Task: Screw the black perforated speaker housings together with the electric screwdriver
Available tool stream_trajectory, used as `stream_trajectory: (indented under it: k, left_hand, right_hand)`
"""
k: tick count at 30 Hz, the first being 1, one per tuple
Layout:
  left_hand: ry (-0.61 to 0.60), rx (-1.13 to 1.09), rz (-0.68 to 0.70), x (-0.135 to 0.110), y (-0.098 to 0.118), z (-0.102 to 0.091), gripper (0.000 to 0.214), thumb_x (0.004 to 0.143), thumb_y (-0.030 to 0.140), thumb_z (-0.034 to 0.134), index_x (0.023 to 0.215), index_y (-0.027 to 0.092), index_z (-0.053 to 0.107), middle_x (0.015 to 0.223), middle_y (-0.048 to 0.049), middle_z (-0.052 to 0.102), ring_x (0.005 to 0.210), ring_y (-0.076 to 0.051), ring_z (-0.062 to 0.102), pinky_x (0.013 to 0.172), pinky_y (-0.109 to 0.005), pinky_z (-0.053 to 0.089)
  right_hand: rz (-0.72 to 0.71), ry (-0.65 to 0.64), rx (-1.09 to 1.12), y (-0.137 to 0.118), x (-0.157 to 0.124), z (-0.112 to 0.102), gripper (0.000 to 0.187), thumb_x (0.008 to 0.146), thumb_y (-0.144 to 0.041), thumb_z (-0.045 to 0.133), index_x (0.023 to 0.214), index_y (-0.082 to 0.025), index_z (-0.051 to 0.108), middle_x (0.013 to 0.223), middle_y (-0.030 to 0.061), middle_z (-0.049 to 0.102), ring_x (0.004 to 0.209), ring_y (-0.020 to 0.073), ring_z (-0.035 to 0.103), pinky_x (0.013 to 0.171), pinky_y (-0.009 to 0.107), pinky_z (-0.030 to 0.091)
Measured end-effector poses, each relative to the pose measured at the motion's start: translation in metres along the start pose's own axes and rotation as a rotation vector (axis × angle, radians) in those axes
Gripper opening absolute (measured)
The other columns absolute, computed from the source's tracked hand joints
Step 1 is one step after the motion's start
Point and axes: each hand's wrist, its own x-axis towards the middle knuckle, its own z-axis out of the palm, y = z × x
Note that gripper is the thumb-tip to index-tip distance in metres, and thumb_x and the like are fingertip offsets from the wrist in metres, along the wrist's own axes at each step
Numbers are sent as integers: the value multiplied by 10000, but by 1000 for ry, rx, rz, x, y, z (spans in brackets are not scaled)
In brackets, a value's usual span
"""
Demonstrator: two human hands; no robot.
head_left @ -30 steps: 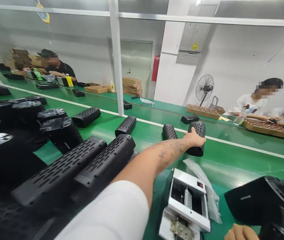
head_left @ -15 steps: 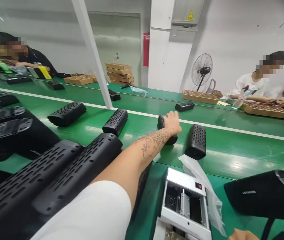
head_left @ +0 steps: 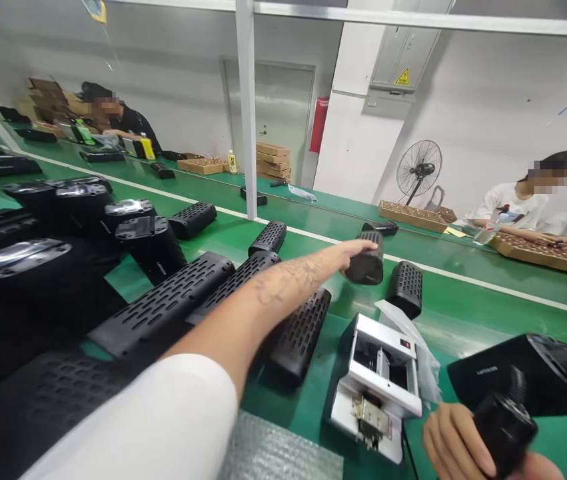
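On a green conveyor belt (head_left: 463, 313) running through a workshop, a person's left hand (head_left: 358, 252) reaches out at arm's length and grips a short black perforated casing (head_left: 367, 261), fingers closed around its near end (the casing looks lifted just clear of the belt, though that is hard to tell). Just right of this casing a second short casing (head_left: 407, 288) stands on the belt, apart from the hand. Nearer the camera from the held casing sits a white metal device (head_left: 380, 380) with a clear plastic bag (head_left: 408, 340) against its right side. Down at the lower right, well apart from the held casing, the right hand (head_left: 463, 447) is wrapped around a black cylindrical part (head_left: 506, 427), fingers curled on its side, in front of a large black housing (head_left: 528, 383). Left of the held casing, under the outstretched arm, long perforated covers (head_left: 163, 310) lie side by side, with more black housings (head_left: 63, 220) beyond them. Across the belt from the held casing, other people sit at trays (head_left: 413, 217), and a standing fan (head_left: 418, 170) is by the wall.
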Motion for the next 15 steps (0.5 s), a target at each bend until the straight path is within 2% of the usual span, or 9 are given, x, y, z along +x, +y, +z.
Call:
stream_trajectory:
  k: [2,4,7,9,10,12,14,15]
  left_hand:
    - [-92,-62,83,-42,11,-22,418,1149,553,792,1196,140,838,1049,-120,862,910,-240,813,918,-437,720]
    - [-164,-125,185,-91,12,-48,408,1084,560,832,1151,159,852,964,-99,870,839,-226,807,879,-406,714]
    - [-244,-186,397,-173,-15,-91,434,953,506,949,1218,173,865,1076,-105,916,920,-241,865,916,-393,731]
    - [-236,-178,415,-227,-54,-118,530,859,529,1028,1232,183,877,1161,-110,928,967,-252,888,911,-361,746]
    - [-227,-167,389,-252,-79,-129,605,813,565,1050,1264,199,881,1190,-112,931,978,-275,899,880,-364,759]
    - [-256,-122,301,-291,-137,-148,784,772,611,1067,1450,285,846,1291,-96,931,1120,-365,920,903,-427,789]
    - [-310,-95,211,-313,-200,-159,927,735,629,1079,1584,402,782,1337,-49,927,1216,-425,920,944,-487,802]
    - [-326,-99,191,-319,-231,-161,956,743,631,1070,1628,464,749,1415,-20,909,1302,-438,901,1015,-514,793]
  right_hand:
    - [-198,119,108,20,-5,14,719,962,-916,837,891,-274,519,560,-182,491,269,-27,395,495,83,536]
    - [-303,178,90,29,-4,25,752,935,-961,805,891,-265,526,540,-218,428,241,-57,299,466,43,489]
    - [-338,366,-326,18,6,38,702,1013,-949,703,864,-270,601,432,-237,257,165,-13,134,328,72,330]
    - [-345,528,-616,2,14,50,600,995,-864,779,853,-288,693,410,-210,224,153,32,52,247,155,194]
    - [-356,599,-719,-5,17,57,540,969,-826,813,874,-298,754,421,-182,273,160,57,75,234,203,174]
    - [-422,709,-841,-13,23,74,471,930,-798,842,965,-328,861,481,-113,427,199,112,233,258,272,248]
    - [-513,800,-955,-9,30,89,509,931,-873,798,1003,-379,899,537,-62,526,274,168,406,331,319,363]
    - [-545,831,-1002,-3,34,95,511,929,-892,790,992,-397,898,554,-46,557,313,190,476,376,339,412]
